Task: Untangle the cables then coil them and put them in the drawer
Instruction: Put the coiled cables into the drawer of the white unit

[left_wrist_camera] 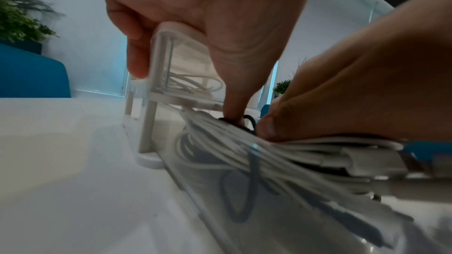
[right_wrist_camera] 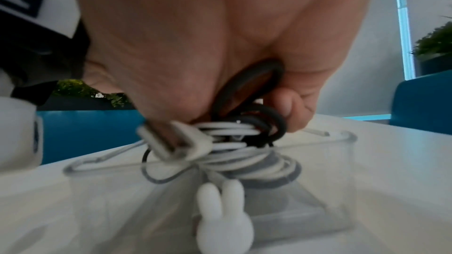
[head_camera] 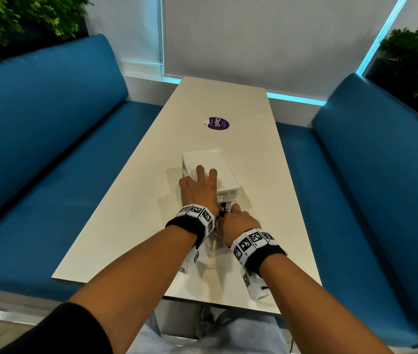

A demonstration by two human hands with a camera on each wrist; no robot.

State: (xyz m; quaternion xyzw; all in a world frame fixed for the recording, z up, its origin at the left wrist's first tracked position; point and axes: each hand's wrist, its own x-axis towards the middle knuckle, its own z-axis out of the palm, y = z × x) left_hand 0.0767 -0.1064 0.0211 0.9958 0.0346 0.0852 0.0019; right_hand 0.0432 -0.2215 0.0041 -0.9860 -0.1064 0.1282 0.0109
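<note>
A small white drawer unit (head_camera: 218, 162) stands mid-table. My left hand (head_camera: 199, 186) lies over its top, one finger hooked down the side (left_wrist_camera: 137, 55) and the thumb reaching down onto the cables. The lower clear drawer (right_wrist_camera: 318, 148) is pulled out toward me; a white rabbit-shaped knob (right_wrist_camera: 223, 219) is on its front. My right hand (head_camera: 237, 218) grips a coiled bundle of white and black cables (right_wrist_camera: 232, 132) and holds it partly inside the drawer. The white coils (left_wrist_camera: 281, 154) lie across the drawer's rim. Another white cable (left_wrist_camera: 195, 84) shows in the upper drawer.
The unit sits on a long white table (head_camera: 138, 213) with a purple round sticker (head_camera: 218, 123) farther back. Blue benches (head_camera: 49, 149) run along both long sides, and plants (head_camera: 11, 19) stand behind them.
</note>
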